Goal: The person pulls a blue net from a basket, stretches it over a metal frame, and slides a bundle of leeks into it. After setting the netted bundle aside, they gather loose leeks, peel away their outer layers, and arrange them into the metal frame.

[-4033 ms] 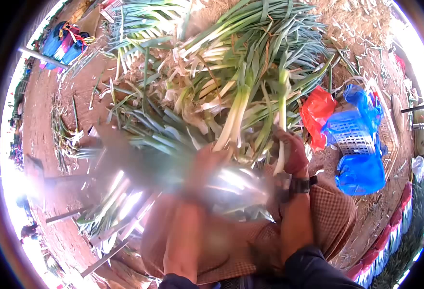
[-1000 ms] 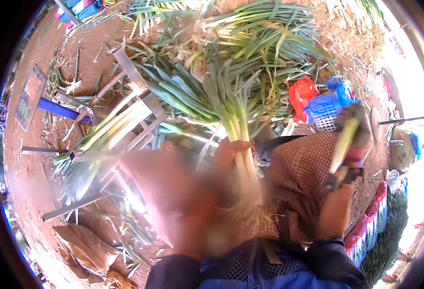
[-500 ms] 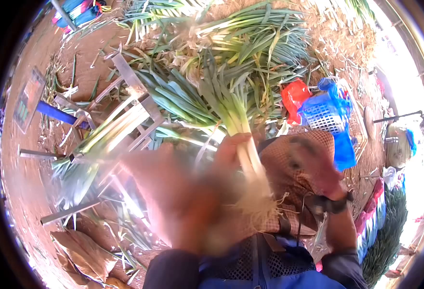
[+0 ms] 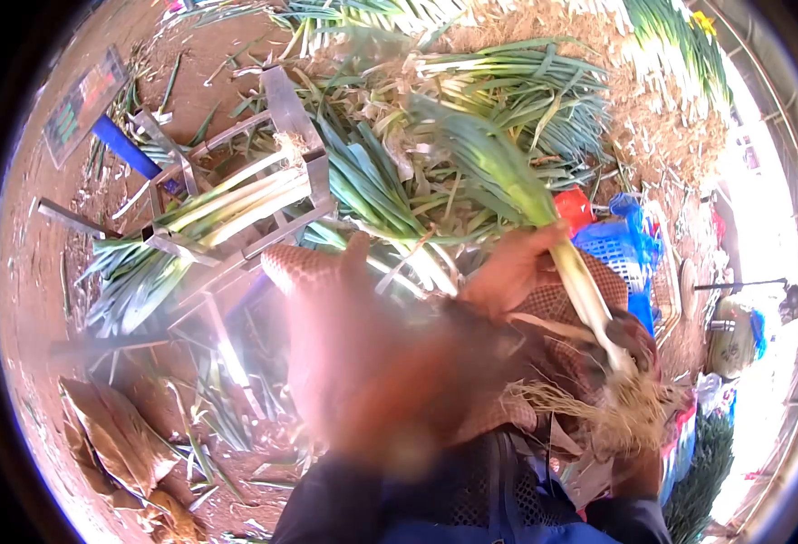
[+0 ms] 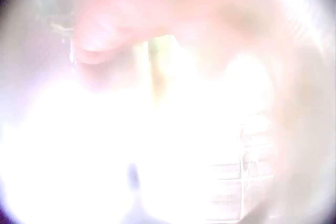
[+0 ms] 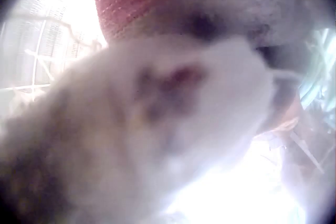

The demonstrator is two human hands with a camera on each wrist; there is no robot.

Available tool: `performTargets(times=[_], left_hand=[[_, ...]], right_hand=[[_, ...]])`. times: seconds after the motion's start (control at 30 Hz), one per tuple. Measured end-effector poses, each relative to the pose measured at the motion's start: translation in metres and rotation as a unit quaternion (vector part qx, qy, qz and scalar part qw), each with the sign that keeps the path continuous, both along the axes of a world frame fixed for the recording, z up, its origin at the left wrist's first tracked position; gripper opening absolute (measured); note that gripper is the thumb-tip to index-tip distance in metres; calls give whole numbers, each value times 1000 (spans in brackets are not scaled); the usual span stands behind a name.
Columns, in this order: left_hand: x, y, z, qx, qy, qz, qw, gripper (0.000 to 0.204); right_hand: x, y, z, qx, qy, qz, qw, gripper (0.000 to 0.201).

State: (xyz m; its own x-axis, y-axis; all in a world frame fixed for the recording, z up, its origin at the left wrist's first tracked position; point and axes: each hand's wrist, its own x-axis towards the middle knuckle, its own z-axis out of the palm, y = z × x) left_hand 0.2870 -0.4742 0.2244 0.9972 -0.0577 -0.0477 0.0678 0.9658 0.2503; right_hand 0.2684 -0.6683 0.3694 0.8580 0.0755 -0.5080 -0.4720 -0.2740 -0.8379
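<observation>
Several leeks (image 4: 580, 281) slant across the lap in the head view, leaves up to the left and shaggy roots (image 4: 630, 408) low on the right. My left hand (image 4: 512, 263) grips them where green meets white. In the washed-out left wrist view its fingers (image 5: 105, 40) curl over a pale yellow-green stalk (image 5: 163, 64). At the root end is my right hand (image 4: 634, 340), dark and partly hidden by the leeks; how its fingers lie is unclear. The right wrist view has a blurred whitish mass before a reddish knitted glove (image 6: 131, 3).
A metal frame (image 4: 317, 181) at the left holds other leeks (image 4: 254, 204). Loose leeks (image 4: 372, 195) and a leafy heap (image 4: 553, 91) lie ahead. To the right are a red bag (image 4: 573, 208) and a blue bag over a basket (image 4: 621, 249). Brown sheeting (image 4: 118, 435) lies lower left.
The held leeks and my left hand have moved right, with the leaves now slanting more to the left. My right hand has come to the root end. The head view has shifted.
</observation>
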Motion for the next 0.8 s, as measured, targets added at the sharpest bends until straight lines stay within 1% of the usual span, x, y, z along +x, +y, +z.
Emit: performTargets(times=[0.03, 0.07, 0.1, 0.13, 0.17, 0.2, 0.23, 0.27, 0.33, 0.4, 0.43, 0.47, 0.5, 0.53, 0.57, 0.6, 0.63, 0.67, 0.7, 0.73, 0.77, 0.8], left_hand=[[4, 1, 14, -4, -4, 7, 1000, 33], [6, 2, 27, 17, 21, 12, 1000, 34], [10, 2, 35, 39, 46, 14, 998, 35], [16, 2, 38, 38, 43, 16, 998, 35], [21, 2, 39, -4, 32, 23, 999, 36], [26, 2, 40, -47, 22, 29, 998, 37], [32, 2, 41, -47, 21, 32, 998, 37], [40, 6, 39, -74, -4, 56, 996, 37], [44, 29, 27, -116, -44, 117, 985, 37], [32, 59, 12, -149, -82, 183, 968, 36], [20, 76, 24, -156, -50, 184, 969, 38], [9, 92, 34, -147, -45, 198, 968, 38], [-3, 107, 43, -113, -63, 246, 961, 39], [-14, 123, 52, -81, -82, 291, 950, 40], [-30, 142, 59, -48, -108, 298, 947, 46], [-51, 162, 78, 15, -118, 359, 926, 56], [-70, 182, 90, 61, -113, 407, 904, 63], [-90, 206, 97, 54, -159, 424, 890, 61], [-116, 226, 112, 84, -188, 473, 857, 58], [-143, 255, 116, 126, -222, 505, 824, 55], [-175, 280, 128, 188, -211, 567, 774, 54], [-209, 302, 139, 263, -196, 624, 709, 58]], right_hand=[[27, -32, -6, 138, 141, 97, 976, 52], [52, -71, -15, 268, 277, 183, 904, 49], [49, -82, -18, 266, 275, 183, 906, 49], [42, -83, -16, 276, 257, 227, 898, 50], [38, -83, -15, 286, 240, 269, 888, 52], [29, -88, -5, 284, 240, 270, 888, 52], [9, -69, 25, 173, 184, 286, 924, 55], [-6, -53, 49, 62, 126, 301, 943, 59], [-30, -41, 63, 42, 104, 289, 951, 69], [-45, -31, 75, 19, 135, 299, 945, 70], [-50, -16, 80, -73, 136, 307, 939, 75], [-47, -13, 71, -65, 141, 321, 934, 75], [-43, -14, 60, -137, 9, 419, 897, 75], [-39, -14, 48, -203, -128, 500, 832, 75], [-34, -12, 37, -231, -162, 502, 818, 76], [-30, -1, 30, -226, -162, 507, 816, 76], [-20, 19, 24, -269, -223, 534, 770, 74], [-9, 42, 22, -310, -284, 556, 717, 72], [-1, 74, 25, -299, -343, 577, 678, 69], [5, 111, 26, -286, -400, 594, 636, 66], [14, 142, 19, -255, -488, 591, 590, 63], [24, 176, 11, -220, -571, 581, 537, 60]])
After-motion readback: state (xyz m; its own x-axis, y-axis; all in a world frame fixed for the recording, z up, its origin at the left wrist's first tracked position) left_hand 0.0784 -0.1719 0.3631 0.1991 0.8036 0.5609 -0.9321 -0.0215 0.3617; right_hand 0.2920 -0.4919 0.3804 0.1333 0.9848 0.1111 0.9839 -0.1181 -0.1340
